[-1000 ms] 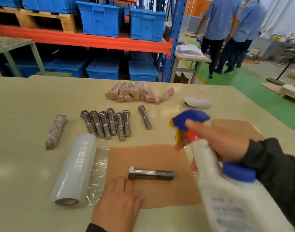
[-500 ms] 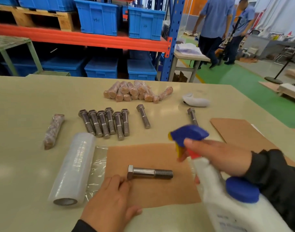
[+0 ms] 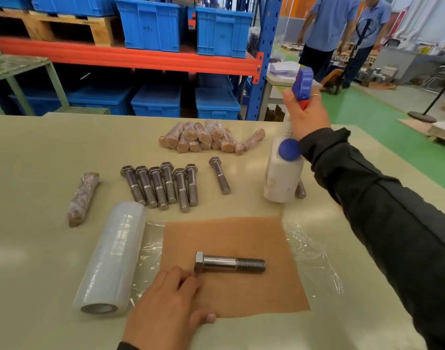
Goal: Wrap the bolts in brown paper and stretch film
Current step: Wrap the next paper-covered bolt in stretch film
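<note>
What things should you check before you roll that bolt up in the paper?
1. Bolt lies on the brown paper: ok.
2. Stretch film under the paper: ok.
3. Left hand steadies the paper by the bolt head: ok.
4. Right hand free: not ok, it holds the spray bottle.
5. Bottle set down: cannot tell.
6. Bolt sprayed: cannot tell.

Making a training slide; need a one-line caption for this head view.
Left hand steadies brown paper holding a bolt; right hand sets spray bottle aside.
</note>
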